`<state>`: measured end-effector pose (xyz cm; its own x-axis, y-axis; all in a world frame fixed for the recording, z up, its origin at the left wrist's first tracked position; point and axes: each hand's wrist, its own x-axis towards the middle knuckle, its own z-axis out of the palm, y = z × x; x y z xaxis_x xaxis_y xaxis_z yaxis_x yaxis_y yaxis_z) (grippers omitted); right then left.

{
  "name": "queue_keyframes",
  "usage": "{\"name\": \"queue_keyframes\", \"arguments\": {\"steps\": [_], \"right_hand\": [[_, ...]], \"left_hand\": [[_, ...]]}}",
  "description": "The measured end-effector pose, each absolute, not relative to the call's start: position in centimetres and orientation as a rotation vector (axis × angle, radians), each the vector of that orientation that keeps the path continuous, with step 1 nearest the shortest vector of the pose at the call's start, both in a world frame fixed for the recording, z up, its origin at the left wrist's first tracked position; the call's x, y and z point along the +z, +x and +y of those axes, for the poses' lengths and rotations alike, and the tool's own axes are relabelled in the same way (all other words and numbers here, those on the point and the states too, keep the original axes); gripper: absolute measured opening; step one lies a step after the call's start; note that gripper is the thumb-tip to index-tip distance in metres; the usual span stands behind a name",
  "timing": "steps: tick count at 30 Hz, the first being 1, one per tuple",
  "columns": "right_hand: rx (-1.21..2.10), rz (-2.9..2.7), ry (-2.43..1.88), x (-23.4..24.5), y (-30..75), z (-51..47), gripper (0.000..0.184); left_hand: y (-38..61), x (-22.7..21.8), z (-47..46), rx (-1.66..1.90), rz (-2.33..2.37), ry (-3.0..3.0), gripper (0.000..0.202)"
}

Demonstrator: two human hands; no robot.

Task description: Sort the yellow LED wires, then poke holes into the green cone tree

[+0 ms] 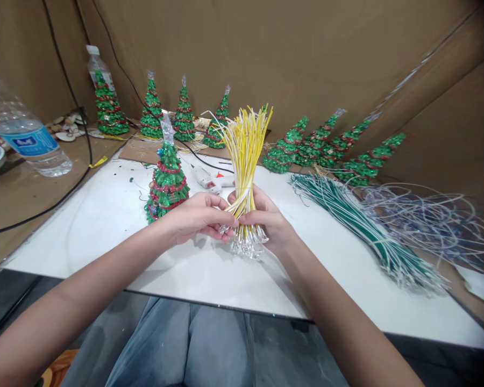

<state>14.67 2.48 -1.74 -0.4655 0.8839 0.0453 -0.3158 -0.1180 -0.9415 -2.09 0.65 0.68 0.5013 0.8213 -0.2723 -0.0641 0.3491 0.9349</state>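
Lower centre of the frame: lap in blue-grey trousers, with two bare forearms running up from the bottom corners. Centre: left hand and right hand meet over the white surface; the right hand's fingers are wrapped around the lower part of an upright bundle of yellow wires, while the left hand's fingers pinch at the bundle's lower end, where clear bulb tips cluster. Left of the hands: one small green glitter tree standing on the surface. Just behind the bundle: white glue gun lying flat. Right of frame: sheaf of green wires lying diagonally, and a loose tangle of pale wires beside it. Along the back edge: row of similar trees, upright at left, leaning at right. Upper left: plastic water bottle and a black cable.
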Motion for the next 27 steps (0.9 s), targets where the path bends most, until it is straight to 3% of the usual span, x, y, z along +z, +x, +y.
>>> {"name": "queue_keyframes", "arguments": {"steps": [10,18,27], "right_hand": [[1.552,-1.321,-0.855,-1.8,14.5,2.6,0.053],[1.359,-1.363,-0.923,-2.1,14.4,2.9,0.045],[1.233,-1.175,-0.962,-1.2,15.1,3.4,0.039]], "left_hand": [[-1.6,1.0,0.6,0.649,1.020,1.192,0.006],[-1.8,-0.9,1.1,0.678,1.054,1.710,0.023],[-1.6,-0.6,0.7,0.714,1.122,1.831,0.025]]}}
